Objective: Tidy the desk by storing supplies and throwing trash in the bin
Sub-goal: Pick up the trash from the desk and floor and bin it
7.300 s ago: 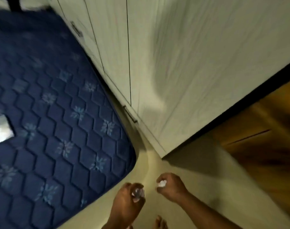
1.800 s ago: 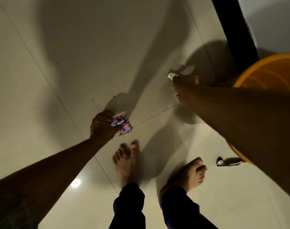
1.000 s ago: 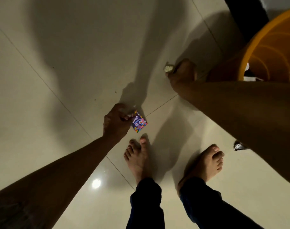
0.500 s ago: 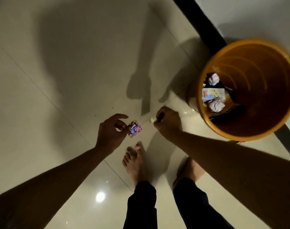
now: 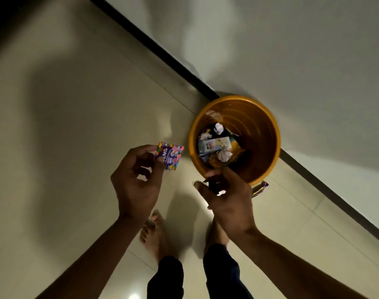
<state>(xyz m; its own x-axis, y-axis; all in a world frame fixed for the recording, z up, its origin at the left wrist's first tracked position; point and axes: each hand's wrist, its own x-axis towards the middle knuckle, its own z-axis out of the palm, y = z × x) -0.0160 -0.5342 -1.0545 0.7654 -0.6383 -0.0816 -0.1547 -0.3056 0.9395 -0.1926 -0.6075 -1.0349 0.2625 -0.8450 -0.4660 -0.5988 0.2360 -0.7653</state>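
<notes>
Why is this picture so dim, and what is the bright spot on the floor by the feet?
Head view: the room is dim, so the arms are dark; the candy packet in the left hand and the bin keep their colour. The spot at the bottom edge is glare off the glossy floor. Big soft shadows fall across floor and wall. The wide lens bows the skirting line.

We count one orange bin [image 5: 268, 134]; inside it one milk carton [image 5: 214, 144], two paper wads [image 5: 224, 155]; beside it two wrappers [image 5: 169, 155].
</notes>
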